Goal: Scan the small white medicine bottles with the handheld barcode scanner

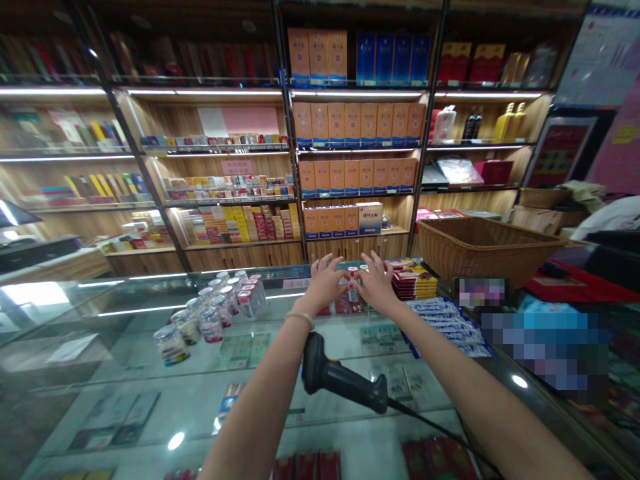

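Observation:
Over the far part of the glass counter (320, 413), my left hand (326, 283) and my right hand (376, 283) come together from both sides around a small white-and-pink bottle (353, 285). The bottle is upright between my thumbs and inner fingers; my outer fingers are raised and spread. To the left, similar small bottles (250, 300) stand in rows beside clear round jars (193, 317) with pale lids. Nearer to me, between my forearms, lies a black handheld barcode scanner (345, 380), its cable running to the lower right.
Right of my hands are stacked red-and-yellow packets (414, 280) and blue-and-white packets (447, 323). A wicker basket (485, 247) stands at the right back. Behind the counter, wooden shelves (240, 253) hold orange boxes (357, 123), blue boxes (393, 59) and small packs.

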`<action>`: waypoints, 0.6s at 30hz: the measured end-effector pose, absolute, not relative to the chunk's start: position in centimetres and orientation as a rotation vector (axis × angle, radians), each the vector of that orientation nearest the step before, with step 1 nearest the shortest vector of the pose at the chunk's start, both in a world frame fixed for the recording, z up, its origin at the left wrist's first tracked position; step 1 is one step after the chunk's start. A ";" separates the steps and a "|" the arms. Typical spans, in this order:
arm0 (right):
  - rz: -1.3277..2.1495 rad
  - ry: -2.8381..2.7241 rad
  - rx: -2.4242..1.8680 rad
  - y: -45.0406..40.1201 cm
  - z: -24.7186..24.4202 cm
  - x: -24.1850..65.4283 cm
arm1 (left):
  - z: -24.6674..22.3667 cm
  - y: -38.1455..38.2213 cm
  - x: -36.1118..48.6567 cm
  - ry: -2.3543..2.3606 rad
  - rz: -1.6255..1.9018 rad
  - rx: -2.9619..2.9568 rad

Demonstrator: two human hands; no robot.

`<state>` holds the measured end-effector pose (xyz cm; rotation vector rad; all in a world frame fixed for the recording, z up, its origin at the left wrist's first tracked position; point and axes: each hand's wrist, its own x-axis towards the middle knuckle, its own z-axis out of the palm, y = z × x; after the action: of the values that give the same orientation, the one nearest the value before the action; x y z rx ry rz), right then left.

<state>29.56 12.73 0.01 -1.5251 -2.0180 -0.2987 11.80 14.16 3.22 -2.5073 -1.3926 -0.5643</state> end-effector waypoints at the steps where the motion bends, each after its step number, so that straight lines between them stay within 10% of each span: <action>1: -0.261 -2.019 -1.527 12.8 0.1 29.6 | 3.3 14.2 11.7 -1.410 -0.566 -2.520; 18: 0.008 -2.017 -1.501 11.5 4.0 28.1 | 6.4 13.5 8.9 -1.604 -0.679 -2.565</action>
<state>28.08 11.51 4.04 -1.5012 -2.0168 0.0085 8.85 13.46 6.44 -2.5652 -1.6039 -0.6793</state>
